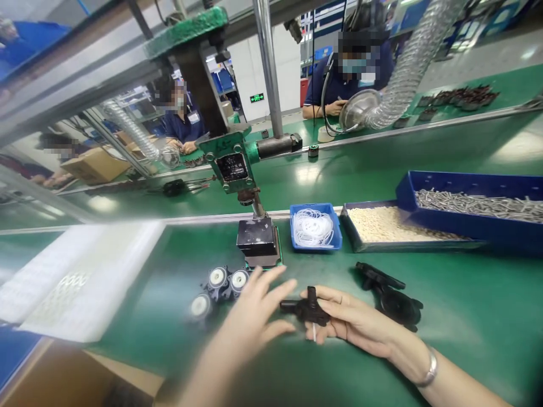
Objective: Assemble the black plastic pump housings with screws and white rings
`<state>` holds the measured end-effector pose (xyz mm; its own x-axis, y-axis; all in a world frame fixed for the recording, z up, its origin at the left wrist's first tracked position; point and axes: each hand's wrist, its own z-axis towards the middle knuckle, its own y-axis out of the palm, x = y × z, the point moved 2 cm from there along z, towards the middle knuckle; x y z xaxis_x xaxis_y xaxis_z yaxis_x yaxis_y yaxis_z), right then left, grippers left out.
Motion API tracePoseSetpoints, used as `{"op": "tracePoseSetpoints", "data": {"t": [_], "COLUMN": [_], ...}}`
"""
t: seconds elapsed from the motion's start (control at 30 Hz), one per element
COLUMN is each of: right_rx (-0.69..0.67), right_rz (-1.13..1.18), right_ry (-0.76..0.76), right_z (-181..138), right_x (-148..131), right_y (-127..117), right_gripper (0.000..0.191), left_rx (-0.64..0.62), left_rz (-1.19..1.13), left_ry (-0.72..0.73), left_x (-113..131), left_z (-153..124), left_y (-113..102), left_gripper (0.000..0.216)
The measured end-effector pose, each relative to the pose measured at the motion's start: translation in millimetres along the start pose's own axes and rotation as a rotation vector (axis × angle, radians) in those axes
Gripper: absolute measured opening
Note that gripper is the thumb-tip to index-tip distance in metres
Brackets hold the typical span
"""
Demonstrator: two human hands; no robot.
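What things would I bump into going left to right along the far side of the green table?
White foam tray → black press block → small blue tray of white rings → tray of white beads → big blue bin of metal pins.

Green bench (466, 339), blue trays (316, 226), black parts (392, 294), white foam sheet (80, 277)

On the green bench (466, 316) a small blue tray (316, 244) holds white rings, beside a grey tray (382, 244) of pale pellets and a long blue bin (466, 223) of metal pins. A press (231, 164) stands behind; white foam sheets (80, 282) lie at left.
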<state>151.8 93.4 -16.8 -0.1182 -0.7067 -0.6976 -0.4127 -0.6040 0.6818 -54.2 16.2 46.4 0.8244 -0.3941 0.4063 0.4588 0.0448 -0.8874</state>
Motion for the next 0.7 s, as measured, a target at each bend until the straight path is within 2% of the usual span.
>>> {"op": "tracePoseSetpoints", "data": {"t": [0.07, 0.13, 0.2, 0.27, 0.37, 0.5, 0.6, 0.7], "right_rx": [0.038, 0.099, 0.156, 0.202, 0.248, 0.314, 0.380, 0.397], "right_rz": [0.012, 0.025, 0.038, 0.059, 0.111, 0.138, 0.064, -0.068], "right_ry": [-0.001, -0.010, -0.019, -0.039, -0.113, -0.195, -0.235, -0.278], "right_z": [0, 1, 2, 3, 5, 7, 9, 14], "right_x": [-2, -4, -4, -3, -1, -1, -10, -24], "right_y": [0, -1, -2, -3, -6, -11, -8, 9], "right_gripper": [0.034, 0.031, 0.031, 0.033, 0.032, 0.030, 0.026, 0.020], "left_rx": [-0.025, -0.083, -0.124, -0.129, -0.108, -0.092, -0.076, -0.059], "left_rz": [0.203, 0.344, 0.403, 0.382, 0.209, -0.224, -0.484, -0.617], "left_ry": [-0.134, -0.218, -0.229, -0.212, -0.203, -0.254, -0.261, -0.279], "left_x": [-17, -34, -46, -47, -33, -14, -12, -20], "left_z": [-13, -22, -26, -26, -21, -16, -14, -16], "left_y": [-12, -18, -19, -16, -3, 29, 50, 60], "left_gripper": [0.086, 0.091, 0.087, 0.079, 0.071, 0.070, 0.074, 0.086]}}
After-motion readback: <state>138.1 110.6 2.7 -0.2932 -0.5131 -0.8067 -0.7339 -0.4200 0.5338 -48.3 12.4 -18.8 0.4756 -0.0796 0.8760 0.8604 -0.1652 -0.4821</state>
